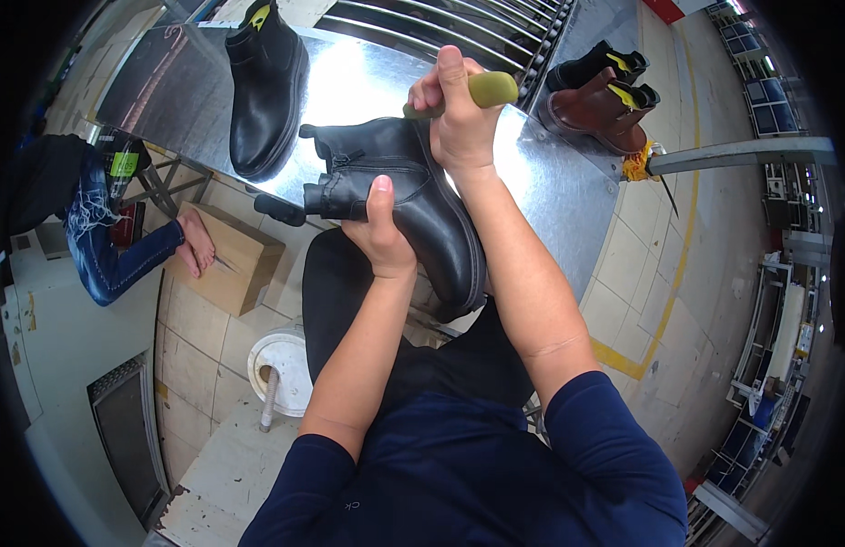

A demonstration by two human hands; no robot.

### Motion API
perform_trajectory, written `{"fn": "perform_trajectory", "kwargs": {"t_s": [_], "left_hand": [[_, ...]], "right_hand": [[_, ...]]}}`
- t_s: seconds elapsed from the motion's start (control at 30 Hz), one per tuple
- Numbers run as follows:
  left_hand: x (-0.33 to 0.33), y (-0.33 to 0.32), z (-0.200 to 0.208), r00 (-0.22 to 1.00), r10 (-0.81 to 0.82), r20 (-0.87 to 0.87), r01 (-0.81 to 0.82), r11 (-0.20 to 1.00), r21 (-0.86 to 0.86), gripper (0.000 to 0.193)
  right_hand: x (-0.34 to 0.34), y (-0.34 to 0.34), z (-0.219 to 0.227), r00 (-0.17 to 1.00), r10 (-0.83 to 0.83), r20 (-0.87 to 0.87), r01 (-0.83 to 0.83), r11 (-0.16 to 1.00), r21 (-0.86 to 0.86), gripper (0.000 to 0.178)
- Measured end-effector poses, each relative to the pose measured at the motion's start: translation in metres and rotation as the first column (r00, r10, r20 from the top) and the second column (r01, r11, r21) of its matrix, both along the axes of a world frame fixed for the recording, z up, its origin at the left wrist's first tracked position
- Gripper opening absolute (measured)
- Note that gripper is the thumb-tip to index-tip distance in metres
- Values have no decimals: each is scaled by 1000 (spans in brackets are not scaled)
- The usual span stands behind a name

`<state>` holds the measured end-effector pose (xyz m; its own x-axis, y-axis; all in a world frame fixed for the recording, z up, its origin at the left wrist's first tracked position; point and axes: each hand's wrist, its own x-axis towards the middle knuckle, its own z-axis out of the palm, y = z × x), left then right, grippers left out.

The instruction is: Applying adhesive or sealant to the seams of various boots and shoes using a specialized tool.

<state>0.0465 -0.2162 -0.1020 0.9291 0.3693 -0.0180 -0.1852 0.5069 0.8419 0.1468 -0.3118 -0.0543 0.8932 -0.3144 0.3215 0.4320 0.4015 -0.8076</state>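
A black leather ankle boot [445, 239] lies tilted across my lap and the metal table's near edge, its toe toward me. My left hand [384, 239] grips the boot's shaft near the opening, thumb on top beside the side zip. My right hand [463, 123] is closed around a rounded olive-green bar [493, 89], just above the far side of the boot. The bar's exact kind is not clear, as my fingers hide its middle. Another black boot [265, 114] with a yellow lining stands on the table at the left.
On the table's right side sit a brown boot [614, 114] and a black one [579, 71]. A roller conveyor [440, 32] runs behind the metal table [554, 196]. A grey pole [741, 155] juts in from the right. At left, another person's bare feet [196, 239] rest on a cardboard box [254, 260].
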Motion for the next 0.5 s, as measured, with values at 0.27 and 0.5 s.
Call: {"fn": "perform_trajectory", "kwargs": {"t_s": [0.27, 0.5], "left_hand": [[-1, 1, 4, 1000, 12, -9, -12, 1000, -18, 35], [-1, -1, 8, 1000, 16, 13, -16, 1000, -2, 35]], "right_hand": [[-12, -2, 9, 998, 69, -6, -69, 997, 35, 35], [-17, -3, 10, 995, 104, 8, -104, 995, -11, 31]]}}
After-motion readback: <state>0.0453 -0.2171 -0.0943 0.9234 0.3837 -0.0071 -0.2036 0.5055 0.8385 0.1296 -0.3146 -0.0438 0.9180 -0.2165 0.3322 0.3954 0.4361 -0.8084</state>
